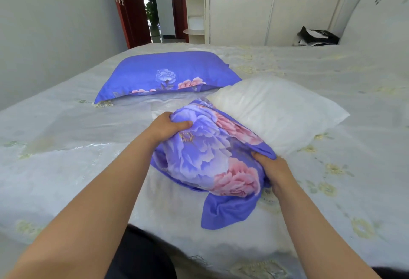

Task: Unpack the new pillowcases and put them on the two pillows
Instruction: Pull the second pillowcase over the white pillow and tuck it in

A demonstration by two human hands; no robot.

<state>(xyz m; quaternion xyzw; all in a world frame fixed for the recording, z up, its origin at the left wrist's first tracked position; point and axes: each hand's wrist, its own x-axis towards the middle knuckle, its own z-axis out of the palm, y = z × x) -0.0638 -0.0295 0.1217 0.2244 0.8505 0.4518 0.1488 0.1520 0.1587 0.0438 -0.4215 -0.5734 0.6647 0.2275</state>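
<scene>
Both the left hand [164, 127] and right hand [273, 172] grip the bunched floral pillowcase [212, 154], drawn over the near end of the bare white pillow [276, 110]. Behind that pillow lies the covered purple pillow [168, 75]; a black bag [318, 36] sits well beyond it by the headboard [376, 13].

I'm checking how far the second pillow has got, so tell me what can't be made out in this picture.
- Head view: how much of the white pillow is inside the bunched pillowcase; the cloth hides that end.
- Fingertips of the left hand and right hand: tucked into folds.
- The black item by the headboard: too small to identify.
- The person's lap: cut by the bottom edge.
</scene>
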